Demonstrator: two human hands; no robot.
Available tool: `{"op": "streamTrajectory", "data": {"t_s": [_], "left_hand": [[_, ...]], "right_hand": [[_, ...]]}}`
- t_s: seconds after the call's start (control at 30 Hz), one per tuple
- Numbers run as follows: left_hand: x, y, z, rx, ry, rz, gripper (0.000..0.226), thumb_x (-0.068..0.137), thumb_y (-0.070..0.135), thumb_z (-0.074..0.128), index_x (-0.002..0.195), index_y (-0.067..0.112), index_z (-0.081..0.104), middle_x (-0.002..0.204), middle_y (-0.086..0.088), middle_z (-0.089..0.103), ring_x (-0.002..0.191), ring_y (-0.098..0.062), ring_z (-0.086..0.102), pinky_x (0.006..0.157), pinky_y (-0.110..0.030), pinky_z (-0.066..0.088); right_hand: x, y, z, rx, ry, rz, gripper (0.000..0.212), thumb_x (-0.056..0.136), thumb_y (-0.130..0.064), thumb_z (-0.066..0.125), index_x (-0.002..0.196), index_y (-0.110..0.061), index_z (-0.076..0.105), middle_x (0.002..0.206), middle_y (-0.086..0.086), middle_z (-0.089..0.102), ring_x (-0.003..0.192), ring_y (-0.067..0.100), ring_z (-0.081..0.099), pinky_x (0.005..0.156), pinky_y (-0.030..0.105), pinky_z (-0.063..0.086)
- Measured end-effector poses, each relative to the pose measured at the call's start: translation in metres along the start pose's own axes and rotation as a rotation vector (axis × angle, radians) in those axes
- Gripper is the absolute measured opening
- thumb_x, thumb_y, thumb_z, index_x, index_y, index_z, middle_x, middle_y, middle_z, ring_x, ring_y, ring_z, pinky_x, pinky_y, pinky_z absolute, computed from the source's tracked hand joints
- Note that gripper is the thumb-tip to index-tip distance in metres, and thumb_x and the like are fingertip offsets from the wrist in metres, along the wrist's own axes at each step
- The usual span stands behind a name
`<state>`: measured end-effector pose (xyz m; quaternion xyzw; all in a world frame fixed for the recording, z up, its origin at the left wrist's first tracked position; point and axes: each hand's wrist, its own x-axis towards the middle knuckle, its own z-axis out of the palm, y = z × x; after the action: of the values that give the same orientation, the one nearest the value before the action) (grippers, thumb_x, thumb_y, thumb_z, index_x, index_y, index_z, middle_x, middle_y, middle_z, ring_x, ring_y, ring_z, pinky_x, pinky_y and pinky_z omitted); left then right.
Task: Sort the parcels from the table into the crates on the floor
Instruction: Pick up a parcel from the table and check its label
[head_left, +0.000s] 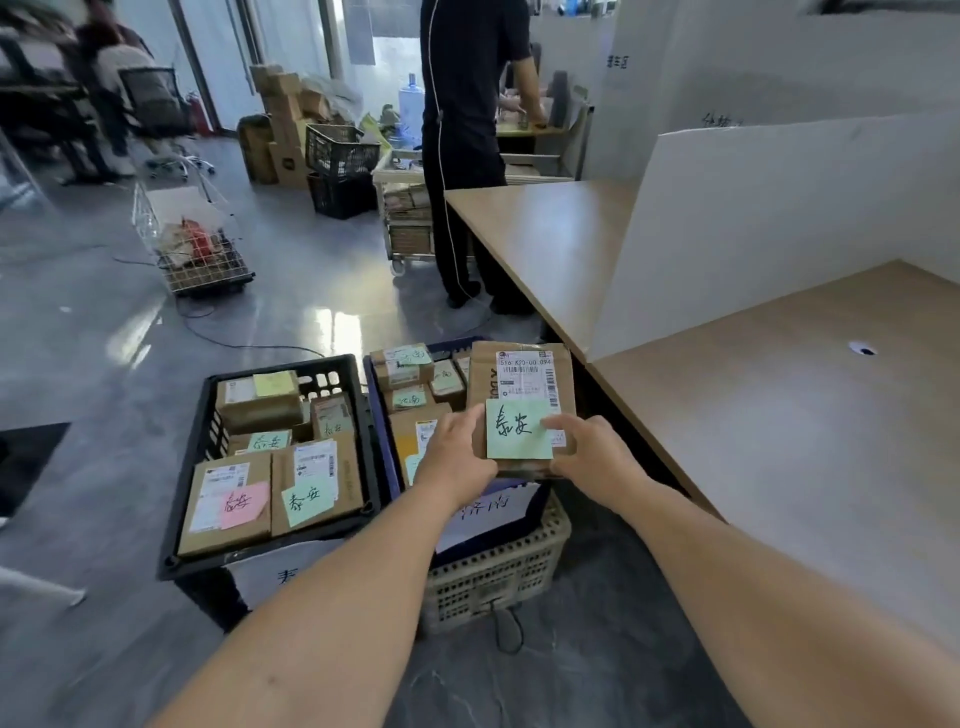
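We hold one brown parcel w/ both hands, just right of frame centre, lifted over the right part of the blue crate. Our left hand grips its lower left edge, fingers curled under; our right hand grips the lower right corner, thumb lying on the green note stuck to the top face. The note has handwritten chars; above it sits a white shipping label w/ a barcode. The blue crate holds several small cardboard boxes, most w/ green notes, and rests on a beige perforated crate; a white paper sign hangs on its near side, partly hidden by our left forearm. Touching it on the left, at lower left of centre, is the black crate, also packed w/ parcels: one at its near left corner carries a pink note, the one beside it a green note, more behind. A white sign is on the black crate's front too, text cut off by our arm. The wooden table fills the right side of frame, w/ a white divider panel standing across it. At top centre a person in dark clothes stands at the table's far end, back to us. At upper left a wire cart on the grey floor holds what looks like bags, too blurred to be sure; stacked boxes and black crates sit behind it.
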<state>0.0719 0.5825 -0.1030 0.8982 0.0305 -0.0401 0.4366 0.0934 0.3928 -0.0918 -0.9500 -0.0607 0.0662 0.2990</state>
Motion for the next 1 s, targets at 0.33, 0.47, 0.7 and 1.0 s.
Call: {"op": "streamTrajectory", "data": {"t_s": [0.33, 0.47, 0.7, 1.0], "left_hand": [[0.057, -0.039, -0.048, 0.039, 0.19, -0.193, 0.08, 0.082, 0.014, 0.063, 0.149, 0.035, 0.025, 0.143, 0.001, 0.034, 0.127, -0.016, 0.038, 0.094, -0.029, 0.037], [0.063, -0.062, -0.06, 0.01, 0.254, -0.268, 0.078, 0.082, 0.017, 0.066, 0.148, 0.036, 0.028, 0.142, 0.001, 0.034, 0.129, -0.017, 0.038, 0.102, -0.036, 0.039], [0.073, -0.113, -0.09, -0.013, 0.307, -0.363, 0.079, 0.083, 0.012, 0.064, 0.149, 0.035, 0.026, 0.143, 0.001, 0.034, 0.127, -0.017, 0.038, 0.093, -0.028, 0.034], [0.129, -0.176, -0.149, 0.025, 0.26, -0.344, 0.077, 0.085, 0.015, 0.064, 0.148, 0.037, 0.025, 0.141, 0.0, 0.037, 0.126, -0.018, 0.042, 0.098, -0.031, 0.039]], "right_hand": [[0.117, -0.045, 0.038, 0.04, -0.173, -0.192, 0.054, 0.088, -0.011, 0.063, 0.133, -0.037, 0.049, 0.125, 0.001, 0.042, 0.092, 0.013, 0.054, 0.064, 0.012, 0.045], [0.148, -0.064, 0.064, 0.029, -0.284, -0.232, 0.056, 0.087, -0.012, 0.064, 0.134, -0.039, 0.047, 0.124, 0.001, 0.041, 0.085, 0.011, 0.056, 0.056, 0.016, 0.048], [0.183, -0.103, 0.114, -0.006, -0.382, -0.289, 0.054, 0.089, -0.012, 0.06, 0.135, -0.038, 0.047, 0.124, 0.002, 0.04, 0.076, 0.013, 0.056, 0.046, 0.013, 0.044], [0.242, -0.159, 0.163, -0.004, -0.354, -0.23, 0.044, 0.093, -0.015, 0.053, 0.133, -0.033, 0.05, 0.13, 0.003, 0.043, 0.083, 0.012, 0.057, 0.058, 0.017, 0.048]]}}
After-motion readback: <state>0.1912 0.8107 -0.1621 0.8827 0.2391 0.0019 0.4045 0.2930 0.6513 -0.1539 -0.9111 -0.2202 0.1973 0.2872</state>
